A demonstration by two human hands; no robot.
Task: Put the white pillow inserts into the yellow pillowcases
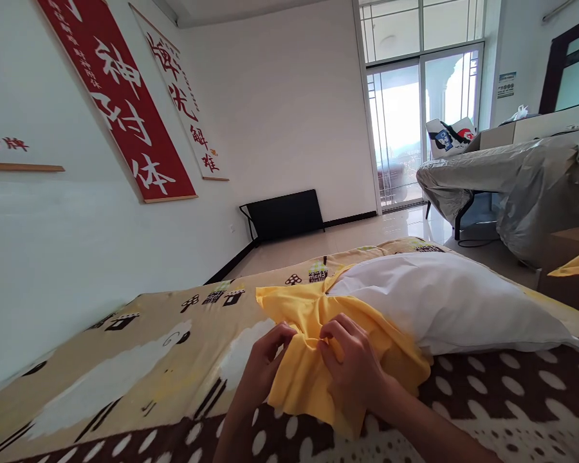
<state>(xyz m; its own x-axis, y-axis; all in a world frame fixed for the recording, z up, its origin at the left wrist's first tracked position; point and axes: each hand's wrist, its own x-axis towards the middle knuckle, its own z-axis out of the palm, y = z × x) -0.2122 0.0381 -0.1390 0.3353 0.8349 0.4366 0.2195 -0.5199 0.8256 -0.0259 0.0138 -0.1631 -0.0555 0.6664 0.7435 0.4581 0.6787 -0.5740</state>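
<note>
L fingers (280, 331), R fingers (336, 328) bent

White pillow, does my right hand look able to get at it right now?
Probably yes: the white pillow lies close by on the right, its top mostly uncovered. The right hand is pinching the yellow cloth, though, so it would likely have to let go first.

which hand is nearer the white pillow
Right. The right hand pinches the yellow cloth just left of the white pillow; the left hand grips the same cloth, farther from the pillow.
</note>
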